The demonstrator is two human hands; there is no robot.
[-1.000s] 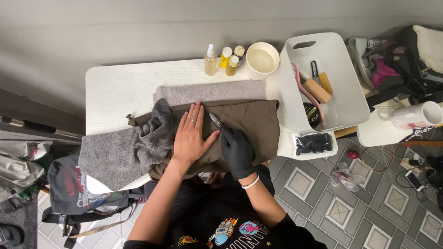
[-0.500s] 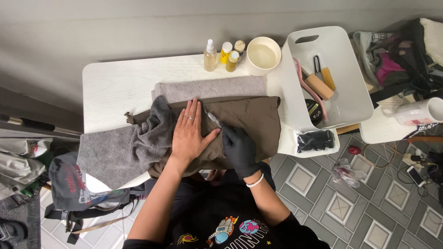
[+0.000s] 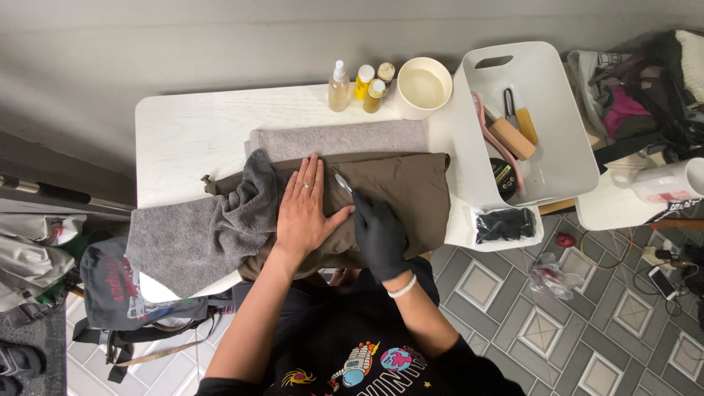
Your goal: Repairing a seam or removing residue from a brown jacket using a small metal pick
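L hand (image 3: 304, 213): bare, flat, fingers spread, pressing on brown garment (image 3: 400, 192); grip released, nothing held. R hand (image 3: 378, 233): black glove, grip clenched on small clear-tipped tool (image 3: 343, 183), tip touching the garment just beside L thumb. Garment lies across white table (image 3: 191, 132), near front edge, partly on light grey towel (image 3: 345, 139). Darker grey towel (image 3: 198, 235) bunched at garment's L end, hangs off table edge. Back of table: spray bottle (image 3: 339, 86), small yellow bottles (image 3: 365, 82), cream bowl (image 3: 423, 86). White bin (image 3: 565, 139) w/ brushes at R.
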